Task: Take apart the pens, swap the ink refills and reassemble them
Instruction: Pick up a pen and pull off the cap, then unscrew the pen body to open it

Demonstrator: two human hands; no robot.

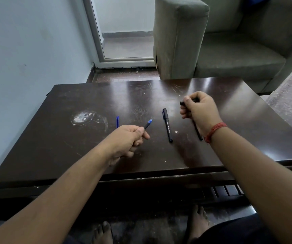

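Note:
My left hand grips a black pen body with a blue tip section that points up and right. My right hand is curled round a small black pen part, which sticks out past my thumb. A thin black piece runs under that hand toward my wrist; whether the hand touches it is unclear. A whole capped black pen lies on the dark table between my hands. Two blue ink refills lie side by side left of my left hand.
The table top is dark, glossy and scratched, with a pale round stain at left. A grey sofa stands behind the table's far edge, and a wall runs along the left. My bare feet show below the front edge.

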